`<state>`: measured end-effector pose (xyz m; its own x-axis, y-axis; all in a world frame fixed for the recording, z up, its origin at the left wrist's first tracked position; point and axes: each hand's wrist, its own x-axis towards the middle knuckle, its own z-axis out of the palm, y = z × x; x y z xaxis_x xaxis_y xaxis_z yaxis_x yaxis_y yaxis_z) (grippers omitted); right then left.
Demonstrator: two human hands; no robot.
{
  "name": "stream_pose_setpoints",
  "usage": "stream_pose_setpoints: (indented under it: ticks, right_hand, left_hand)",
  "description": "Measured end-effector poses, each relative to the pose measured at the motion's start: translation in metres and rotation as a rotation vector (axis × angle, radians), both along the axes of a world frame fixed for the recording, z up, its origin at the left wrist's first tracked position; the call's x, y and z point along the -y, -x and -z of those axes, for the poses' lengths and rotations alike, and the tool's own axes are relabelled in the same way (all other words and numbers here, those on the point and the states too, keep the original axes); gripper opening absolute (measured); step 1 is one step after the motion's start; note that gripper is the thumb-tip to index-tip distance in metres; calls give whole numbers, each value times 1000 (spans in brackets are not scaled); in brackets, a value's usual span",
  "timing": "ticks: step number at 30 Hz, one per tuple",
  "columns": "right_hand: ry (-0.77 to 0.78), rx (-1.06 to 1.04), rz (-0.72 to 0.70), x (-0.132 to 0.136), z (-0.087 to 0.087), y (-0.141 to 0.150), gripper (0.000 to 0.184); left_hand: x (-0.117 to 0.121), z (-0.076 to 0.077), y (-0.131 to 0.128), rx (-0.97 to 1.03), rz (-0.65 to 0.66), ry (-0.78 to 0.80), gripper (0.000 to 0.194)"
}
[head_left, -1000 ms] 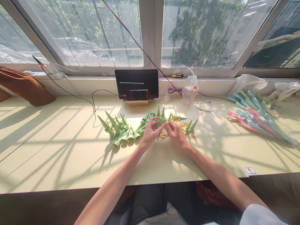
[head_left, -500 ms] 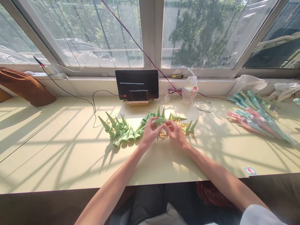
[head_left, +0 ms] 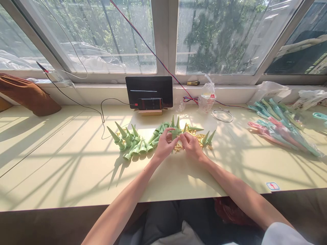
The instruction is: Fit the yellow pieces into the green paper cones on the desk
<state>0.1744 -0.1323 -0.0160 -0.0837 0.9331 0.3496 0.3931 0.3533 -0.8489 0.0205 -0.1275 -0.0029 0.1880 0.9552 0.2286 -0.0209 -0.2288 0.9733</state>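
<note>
My left hand [head_left: 165, 144] is closed round a green plastic spike [head_left: 174, 134], held just above the table in the middle. Close beside it, my right hand [head_left: 192, 146] has thumb and forefinger pinched together; what lies between them is too small to make out. Small yellow plastic pegs [head_left: 178, 147] lie under and between the hands. More green cone-shaped spikes [head_left: 142, 147] lie and stand to the left, and others are behind the hands. A pair of upright green spikes [head_left: 210, 136] stands to the right among yellow pegs.
Behind the spikes, a black tablet [head_left: 149, 87] leans with a phone [head_left: 151, 103] before it, on a cardboard stand [head_left: 150, 112]. A bagged cup [head_left: 206, 98] and coiled cable [head_left: 222, 115] are near the sill. Bagged pink and green items [head_left: 283, 127] lie right.
My right hand has drawn slightly to the right, opening a small gap from the left fingertips. My left hand keeps the green spike almost in place.
</note>
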Motion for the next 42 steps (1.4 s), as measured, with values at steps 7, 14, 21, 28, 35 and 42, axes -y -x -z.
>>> stream_pose_setpoints:
  ticks: [7, 14, 21, 28, 35, 42]
  right_hand:
    - [-16, 20, 8, -2, 1, 0, 51]
    - [-6, -61, -47, 1, -2, 0, 30]
    - [3, -87, -68, 1, -2, 0, 27]
    - [15, -22, -33, 1, -1, -1, 31]
    - [-31, 21, -11, -3, 3, -1, 48]
    - [-16, -1, -3, -3, 1, 1, 51]
  left_hand:
    - [1, 2, -1, 7, 26, 6, 42]
    - [1, -4, -2, 48, -13, 74, 48]
    - [1, -3, -2, 42, -25, 80, 48]
    - [0, 0, -1, 32, -3, 47, 48]
    - [0, 2, -1, -1, 48, 9, 43]
    - [1, 2, -1, -3, 59, 15, 42]
